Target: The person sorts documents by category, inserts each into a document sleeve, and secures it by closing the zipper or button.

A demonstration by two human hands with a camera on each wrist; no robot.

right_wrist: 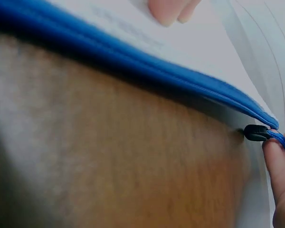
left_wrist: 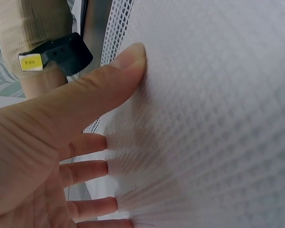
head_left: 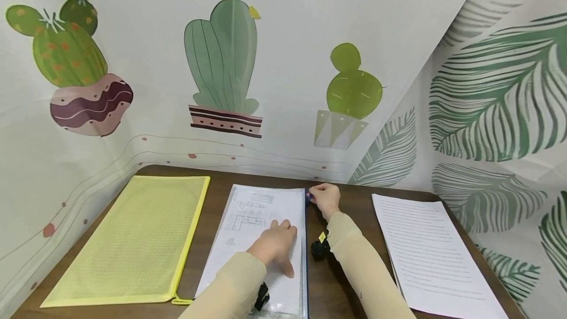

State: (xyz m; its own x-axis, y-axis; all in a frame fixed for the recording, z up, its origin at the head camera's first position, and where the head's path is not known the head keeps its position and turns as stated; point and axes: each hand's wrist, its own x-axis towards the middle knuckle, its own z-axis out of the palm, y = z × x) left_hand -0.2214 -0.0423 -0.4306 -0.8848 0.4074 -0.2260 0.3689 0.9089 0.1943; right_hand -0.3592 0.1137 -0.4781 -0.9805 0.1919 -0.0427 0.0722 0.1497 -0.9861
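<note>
A clear mesh zip pouch (head_left: pixel 212 270) with a blue zipper (head_left: pixel 306 260) along its right side lies on the table; a sheet with printed drawings (head_left: pixel 248 220) shows through it. My left hand (head_left: pixel 278 242) rests on the pouch, its thumb spread from the fingers. In the left wrist view the fingertips of the left hand (left_wrist: pixel 38 152) touch the white mesh. At the pouch's far right corner, my right hand (head_left: pixel 327 198) pinches the zipper pull (right_wrist: pixel 256 133) by its blue cord (right_wrist: pixel 278 138). The zipper appears closed along the visible edge, though blurred.
To the left lies a yellow mesh zip pouch (head_left: pixel 133 240), its strap near the front. A stack of printed paper (head_left: pixel 429 250) sits at the right of the brown table (head_left: pixel 354 210). Behind the table hangs a cloth (head_left: pixel 292 63) printed with cacti.
</note>
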